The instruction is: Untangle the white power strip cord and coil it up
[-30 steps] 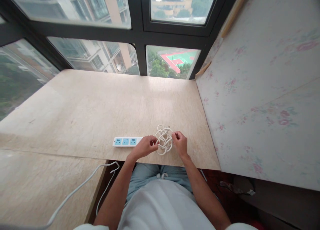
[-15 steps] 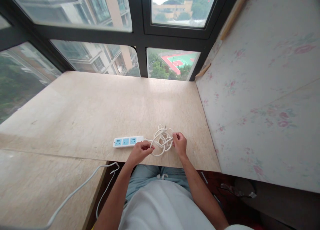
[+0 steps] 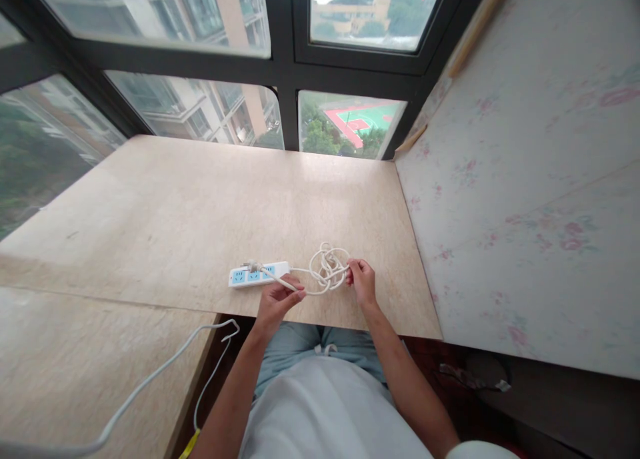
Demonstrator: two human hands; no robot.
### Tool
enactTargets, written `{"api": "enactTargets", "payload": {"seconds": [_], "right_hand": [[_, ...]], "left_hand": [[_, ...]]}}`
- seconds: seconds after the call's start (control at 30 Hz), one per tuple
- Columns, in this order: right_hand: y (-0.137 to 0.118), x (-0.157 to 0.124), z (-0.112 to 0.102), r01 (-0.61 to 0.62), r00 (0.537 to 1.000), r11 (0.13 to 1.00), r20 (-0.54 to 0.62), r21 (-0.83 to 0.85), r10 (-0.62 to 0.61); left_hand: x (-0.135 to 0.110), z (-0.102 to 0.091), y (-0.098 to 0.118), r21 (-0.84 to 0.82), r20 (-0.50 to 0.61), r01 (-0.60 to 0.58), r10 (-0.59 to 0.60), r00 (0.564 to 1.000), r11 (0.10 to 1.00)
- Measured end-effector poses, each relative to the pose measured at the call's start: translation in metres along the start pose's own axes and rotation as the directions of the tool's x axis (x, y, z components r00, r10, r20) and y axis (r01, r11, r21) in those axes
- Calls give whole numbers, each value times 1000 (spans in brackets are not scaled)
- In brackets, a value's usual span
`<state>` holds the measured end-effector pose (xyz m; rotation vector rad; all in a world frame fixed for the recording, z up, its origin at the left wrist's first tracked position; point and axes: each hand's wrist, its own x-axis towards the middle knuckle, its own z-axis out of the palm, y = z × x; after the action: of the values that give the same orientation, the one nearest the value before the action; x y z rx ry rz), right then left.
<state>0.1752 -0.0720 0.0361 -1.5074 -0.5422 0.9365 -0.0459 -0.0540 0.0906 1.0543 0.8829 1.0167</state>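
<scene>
Head view: cable tangle point(image 3: 329, 270) between left grip point(image 3: 277, 300), right grip point(image 3: 363, 282).

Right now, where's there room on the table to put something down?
The big bare patch is between the power strip and the windows. A narrower one runs between the right hand and the flowery wall. It's crowded at the front, around the plug, left hand and tangled cord.
</scene>
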Motion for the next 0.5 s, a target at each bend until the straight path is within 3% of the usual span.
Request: {"api": "enactTargets", "payload": {"seconds": [0.13, 0.37, 0.5], "right_hand": [[-2, 0, -2, 32, 998, 999, 45, 29, -33], [-13, 0, -6, 84, 988, 996, 128, 5, -84], [-11, -7, -12, -18, 994, 1000, 110, -7, 18]], "left_hand": [[3, 6, -4, -83, -25, 54, -57, 998, 995], [18, 28, -1, -295, -197, 64, -126, 972, 953], [22, 37, 8, -421, -185, 104, -198, 963, 901]]}}
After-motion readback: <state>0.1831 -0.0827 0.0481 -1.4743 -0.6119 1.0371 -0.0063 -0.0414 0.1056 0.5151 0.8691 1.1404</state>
